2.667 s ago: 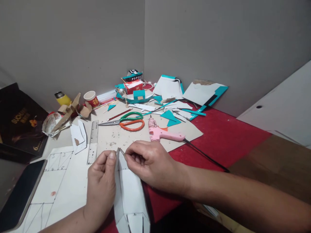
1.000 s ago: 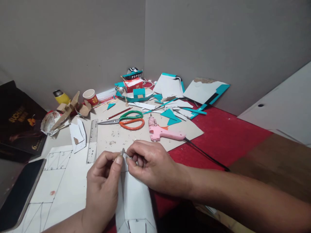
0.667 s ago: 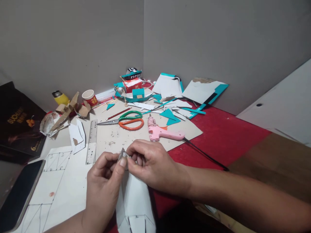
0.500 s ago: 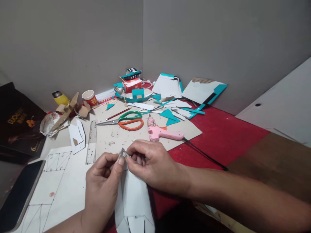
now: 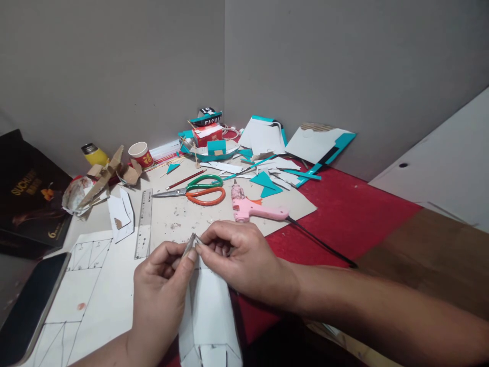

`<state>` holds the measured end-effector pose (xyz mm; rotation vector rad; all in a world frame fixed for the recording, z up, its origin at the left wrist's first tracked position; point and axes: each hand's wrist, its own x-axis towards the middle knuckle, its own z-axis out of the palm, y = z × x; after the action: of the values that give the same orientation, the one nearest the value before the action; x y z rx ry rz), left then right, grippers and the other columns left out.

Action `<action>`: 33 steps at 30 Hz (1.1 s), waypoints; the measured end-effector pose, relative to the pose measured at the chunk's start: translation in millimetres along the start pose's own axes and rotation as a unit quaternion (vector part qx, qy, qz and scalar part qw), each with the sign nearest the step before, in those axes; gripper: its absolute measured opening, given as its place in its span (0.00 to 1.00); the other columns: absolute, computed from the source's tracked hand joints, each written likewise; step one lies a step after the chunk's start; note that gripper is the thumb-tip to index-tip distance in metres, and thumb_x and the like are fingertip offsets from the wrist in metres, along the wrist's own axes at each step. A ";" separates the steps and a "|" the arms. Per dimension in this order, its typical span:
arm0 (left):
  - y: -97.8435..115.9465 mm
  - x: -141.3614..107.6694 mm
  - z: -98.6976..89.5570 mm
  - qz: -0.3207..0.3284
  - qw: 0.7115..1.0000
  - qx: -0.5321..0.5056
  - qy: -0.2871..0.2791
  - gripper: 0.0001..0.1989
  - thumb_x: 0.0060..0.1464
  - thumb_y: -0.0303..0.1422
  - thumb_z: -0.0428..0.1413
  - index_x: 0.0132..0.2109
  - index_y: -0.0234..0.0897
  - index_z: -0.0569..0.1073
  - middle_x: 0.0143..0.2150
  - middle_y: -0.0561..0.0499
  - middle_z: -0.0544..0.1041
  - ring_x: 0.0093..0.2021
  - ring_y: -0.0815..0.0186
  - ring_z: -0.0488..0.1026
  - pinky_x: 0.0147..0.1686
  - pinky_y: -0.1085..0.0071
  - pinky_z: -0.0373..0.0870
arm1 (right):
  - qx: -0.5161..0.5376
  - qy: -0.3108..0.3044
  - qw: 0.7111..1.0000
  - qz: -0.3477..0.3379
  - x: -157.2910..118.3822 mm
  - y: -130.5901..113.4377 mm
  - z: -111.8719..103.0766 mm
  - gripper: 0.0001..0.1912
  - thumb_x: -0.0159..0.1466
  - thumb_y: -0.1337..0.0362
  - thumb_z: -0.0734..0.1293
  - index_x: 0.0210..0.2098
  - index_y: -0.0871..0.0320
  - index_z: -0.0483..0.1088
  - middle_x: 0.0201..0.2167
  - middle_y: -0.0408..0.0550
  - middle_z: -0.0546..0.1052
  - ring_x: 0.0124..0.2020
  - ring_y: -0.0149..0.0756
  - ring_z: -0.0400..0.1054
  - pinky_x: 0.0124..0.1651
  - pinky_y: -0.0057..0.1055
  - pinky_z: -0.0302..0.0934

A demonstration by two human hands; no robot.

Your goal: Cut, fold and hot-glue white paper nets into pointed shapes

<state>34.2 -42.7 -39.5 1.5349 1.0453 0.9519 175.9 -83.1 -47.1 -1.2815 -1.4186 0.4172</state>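
A folded white cardboard boat shape [image 5: 210, 311] extends from my fingers down to the bottom of the view, with pencil-drawn fold lines on it. My left hand [image 5: 164, 283] pinches the left side of its pointed far end. On the other side of that tip, my right hand [image 5: 242, 257] is closed on the card edge between thumb and fingers. The two card edges meet in a narrow point between my hands. Just beyond my right hand lies a pink glue gun [image 5: 260, 209]. A clear ruler [image 5: 144, 224] is beyond my left hand.
Scissors [image 5: 204, 191] with green and orange handles lie near a pencil [image 5: 185, 180]. Behind are cardboard scraps [image 5: 278, 163], a teal model boat [image 5: 214, 153] and a paper cup [image 5: 140, 153]. At left are a phone [image 5: 34, 306], a drawn-on sheet [image 5: 95, 295] and a dark box [image 5: 30, 193].
Both hands keep their pinch on the pointed end. The near end of the cardboard boat shape has shifted slightly down and left; little else differs.
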 end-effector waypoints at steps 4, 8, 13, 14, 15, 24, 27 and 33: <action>-1.1 -0.5 0.3 0.009 1.000 0.002 -0.004 0.03 0.45 0.30 0.63 0.29 0.37 0.76 0.25 0.55 0.78 0.26 0.72 0.74 0.26 0.83 0.70 | -0.001 -0.008 1.000 -0.004 0.0 0.7 -0.1 0.06 0.56 0.72 0.65 0.24 0.63 0.72 0.19 0.42 0.71 0.20 0.26 0.62 0.24 0.22 0.55; -1.1 0.3 0.5 0.011 1.000 0.002 -0.005 0.03 0.45 0.30 0.63 0.29 0.37 0.76 0.25 0.55 0.78 0.26 0.73 0.73 0.26 0.83 0.69 | 0.016 -0.019 1.000 0.012 1.9 2.1 0.1 0.07 0.57 0.72 0.65 0.24 0.63 0.72 0.19 0.43 0.71 0.21 0.26 0.62 0.24 0.23 0.55; -0.8 8.8 2.3 0.014 1.000 -0.019 -0.006 0.05 0.45 0.32 0.62 0.28 0.35 0.75 0.24 0.55 0.76 0.27 0.72 0.72 0.27 0.81 0.68 | 0.064 -0.042 0.995 0.063 8.7 6.1 0.9 0.06 0.57 0.71 0.65 0.25 0.62 0.72 0.20 0.42 0.71 0.22 0.26 0.62 0.25 0.23 0.55; -0.9 10.9 2.6 0.015 1.000 -0.027 -0.005 0.06 0.45 0.32 0.63 0.27 0.35 0.74 0.24 0.55 0.75 0.27 0.72 0.71 0.28 0.81 0.68 | 0.076 -0.045 0.993 0.075 10.5 7.0 1.1 0.05 0.57 0.70 0.65 0.25 0.62 0.72 0.20 0.42 0.71 0.22 0.26 0.61 0.25 0.22 0.55; -1.2 12.9 2.7 0.016 0.999 -0.036 -0.003 0.06 0.45 0.32 0.63 0.27 0.35 0.74 0.24 0.55 0.75 0.27 0.72 0.71 0.28 0.81 0.68 | 0.089 -0.051 0.991 0.088 12.2 8.0 1.4 0.05 0.57 0.69 0.66 0.25 0.62 0.71 0.21 0.42 0.71 0.22 0.26 0.61 0.25 0.22 0.55; -7.7 20.4 -0.5 0.037 0.996 -0.080 -0.006 0.07 0.43 0.32 0.62 0.27 0.34 0.72 0.24 0.56 0.73 0.27 0.72 0.68 0.28 0.78 0.65 | 0.113 -0.081 0.980 0.142 21.2 7.5 1.3 0.13 0.53 0.62 0.71 0.35 0.62 0.70 0.21 0.40 0.69 0.22 0.28 0.61 0.24 0.24 0.56; -10.6 21.2 -1.8 0.055 0.995 -0.077 -0.010 0.07 0.45 0.33 0.62 0.29 0.34 0.72 0.25 0.55 0.74 0.28 0.71 0.68 0.30 0.77 0.65 | 0.073 -0.093 0.985 0.129 22.0 1.9 -3.5 0.12 0.55 0.60 0.70 0.33 0.63 0.72 0.24 0.43 0.71 0.25 0.30 0.63 0.26 0.25 0.57; -13.1 22.2 -4.6 0.067 0.994 -0.087 -0.005 0.07 0.47 0.33 0.61 0.30 0.34 0.71 0.26 0.55 0.73 0.29 0.70 0.67 0.30 0.76 0.64 | -0.013 -0.093 0.995 0.035 25.6 -6.4 -16.0 0.09 0.60 0.61 0.66 0.35 0.61 0.74 0.31 0.46 0.77 0.32 0.33 0.68 0.34 0.27 0.61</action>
<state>34.9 -18.7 -50.1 1.4767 0.8363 1.0967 192.3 -69.9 -24.5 -1.3447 -1.5422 0.5794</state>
